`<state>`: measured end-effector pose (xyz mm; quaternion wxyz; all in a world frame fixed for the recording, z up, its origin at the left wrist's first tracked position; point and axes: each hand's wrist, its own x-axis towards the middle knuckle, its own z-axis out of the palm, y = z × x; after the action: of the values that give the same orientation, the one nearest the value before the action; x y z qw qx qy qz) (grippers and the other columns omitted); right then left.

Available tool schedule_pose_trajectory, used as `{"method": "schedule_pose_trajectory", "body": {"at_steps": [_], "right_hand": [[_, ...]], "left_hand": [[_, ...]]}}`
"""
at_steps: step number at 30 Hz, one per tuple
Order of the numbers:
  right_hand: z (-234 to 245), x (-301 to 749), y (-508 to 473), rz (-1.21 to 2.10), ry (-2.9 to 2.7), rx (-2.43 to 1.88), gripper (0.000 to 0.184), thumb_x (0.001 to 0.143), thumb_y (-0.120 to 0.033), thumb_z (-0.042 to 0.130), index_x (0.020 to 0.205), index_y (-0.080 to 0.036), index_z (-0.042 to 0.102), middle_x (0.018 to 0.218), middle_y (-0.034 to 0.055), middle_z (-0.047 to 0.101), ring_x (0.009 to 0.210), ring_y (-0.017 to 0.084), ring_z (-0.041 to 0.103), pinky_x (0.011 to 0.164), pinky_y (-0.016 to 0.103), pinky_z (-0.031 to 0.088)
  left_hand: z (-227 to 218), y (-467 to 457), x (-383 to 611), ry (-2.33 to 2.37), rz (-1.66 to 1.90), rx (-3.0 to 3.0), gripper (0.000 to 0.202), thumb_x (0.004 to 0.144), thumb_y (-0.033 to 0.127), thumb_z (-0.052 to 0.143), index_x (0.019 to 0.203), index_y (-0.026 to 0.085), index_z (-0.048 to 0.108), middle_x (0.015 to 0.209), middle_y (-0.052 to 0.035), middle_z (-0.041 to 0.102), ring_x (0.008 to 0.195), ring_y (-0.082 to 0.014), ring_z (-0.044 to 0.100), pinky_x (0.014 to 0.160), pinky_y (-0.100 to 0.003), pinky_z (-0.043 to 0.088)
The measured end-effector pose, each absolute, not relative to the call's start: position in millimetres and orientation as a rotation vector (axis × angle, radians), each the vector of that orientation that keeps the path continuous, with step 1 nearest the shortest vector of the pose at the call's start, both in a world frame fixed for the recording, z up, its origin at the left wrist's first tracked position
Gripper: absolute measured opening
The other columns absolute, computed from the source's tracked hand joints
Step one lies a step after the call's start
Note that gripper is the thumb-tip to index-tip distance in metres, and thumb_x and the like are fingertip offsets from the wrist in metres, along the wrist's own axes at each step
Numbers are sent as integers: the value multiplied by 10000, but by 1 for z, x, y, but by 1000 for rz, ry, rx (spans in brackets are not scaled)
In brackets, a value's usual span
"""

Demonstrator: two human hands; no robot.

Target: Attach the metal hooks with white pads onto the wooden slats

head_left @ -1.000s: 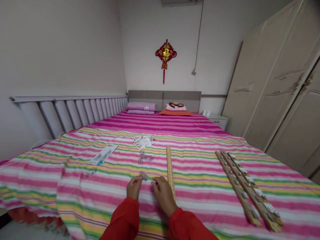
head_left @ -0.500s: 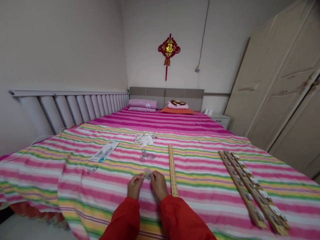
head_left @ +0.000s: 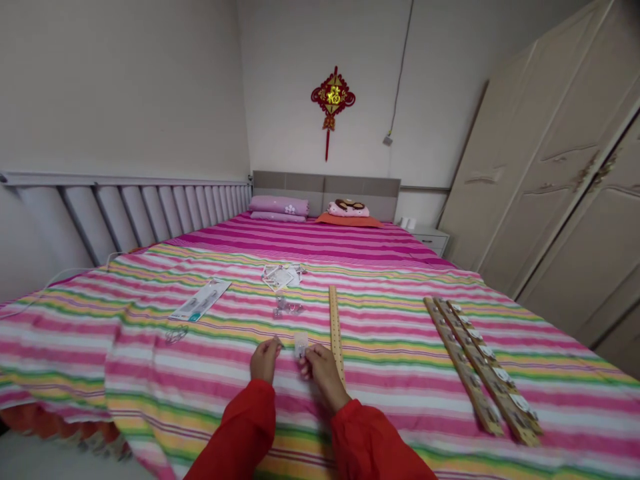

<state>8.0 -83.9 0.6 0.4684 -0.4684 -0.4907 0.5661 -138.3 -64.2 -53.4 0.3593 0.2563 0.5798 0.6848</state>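
Note:
My right hand (head_left: 323, 370) pinches a small clear plastic bag (head_left: 301, 344) by its lower edge, above the striped sheet. Something small and greyish is inside it, too tiny to name. To its left, my left hand (head_left: 264, 361) is closed in a pinch; a tiny bit shows at its fingertips, but I cannot make out what it is. Just beyond both hands lie several small clear packets (head_left: 287, 307) with metallic bits. Right of my right hand a wooden strip (head_left: 335, 320) with rows of holes runs away from me, its near end partly hidden by that hand.
Three wooden strips (head_left: 470, 363) with fittings and white discs lie at right. At left are a flat blister package (head_left: 203, 300) and a tangle of thin wire loops (head_left: 176, 334). White cards (head_left: 283, 276) lie farther back. A railing (head_left: 150, 210) borders the bed's left side.
My hands have moved apart. The clear bag stays with my right hand and now stands more upright, while my left hand has drawn off it to the left. The view has shifted slightly.

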Motion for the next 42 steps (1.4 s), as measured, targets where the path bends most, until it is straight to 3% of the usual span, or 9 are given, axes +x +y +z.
{"method": "schedule_pose_trajectory", "body": {"at_steps": [6,10,12,20,23,27,34,39,42], "right_hand": [[-7,37,-117,1528,-1220,-1053,290,712,-453,501,587,-191,484,345,-55,492,298,82,439,337,183,300],[-13,61,-135,1571,-1325,-1061,295,731,-463,504,610,-196,474,343,-70,490,307,82,445,345,176,306],[-14,73,-141,1577,-1374,-1072,283,746,-451,497,626,-196,476,345,-78,485,304,77,430,347,172,308],[-13,107,-159,1547,-1442,-1078,232,777,-378,486,633,-198,470,391,-84,470,344,74,432,379,176,328],[-10,115,-167,1611,-1521,-1056,184,771,-329,507,648,-192,502,421,-86,468,367,73,444,391,173,334],[-6,120,-171,1712,-1565,-1035,187,767,-315,525,630,-188,510,433,-75,493,390,78,465,402,172,352],[0,127,-160,1668,-1404,-1036,284,734,-446,596,652,-185,518,384,-86,476,316,77,440,345,173,325],[-3,127,-159,1657,-1048,-982,431,697,-581,624,744,-156,575,520,-29,578,354,85,495,356,190,366],[-4,126,-164,1617,-924,-941,431,700,-563,652,804,-146,617,605,-2,605,424,87,531,399,190,396]], "left_hand": [[-40,-73,-142,1499,1682,814,390,587,435,724,861,160,684,1024,-105,669,1044,-256,585,927,-369,440],[-31,-83,-130,1721,1733,1148,446,671,410,657,1063,196,646,1296,-118,516,1261,-278,412,1076,-409,277],[-27,-86,-123,1761,1730,1313,445,706,403,618,1107,210,632,1327,-111,478,1277,-271,387,1092,-412,253],[8,-115,-91,1494,1554,1469,347,687,451,626,921,210,715,1044,-95,653,1070,-264,550,953,-386,413],[13,-142,-69,1318,1241,1369,348,644,472,668,855,202,730,867,-77,697,862,-240,618,782,-328,483],[0,-168,-51,1250,1045,1301,308,573,451,721,720,180,727,677,-60,682,662,-199,594,624,-288,462],[-4,-181,-39,1235,993,1148,372,528,484,740,697,156,699,577,-32,638,544,-145,530,538,-258,400],[-6,-184,-32,1270,1018,981,455,468,537,750,707,155,682,610,-28,643,519,-119,509,508,-248,387],[-14,-182,-29,1293,1100,800,458,436,499,776,731,163,678,591,-13,635,527,-115,533,529,-245,427]]}}
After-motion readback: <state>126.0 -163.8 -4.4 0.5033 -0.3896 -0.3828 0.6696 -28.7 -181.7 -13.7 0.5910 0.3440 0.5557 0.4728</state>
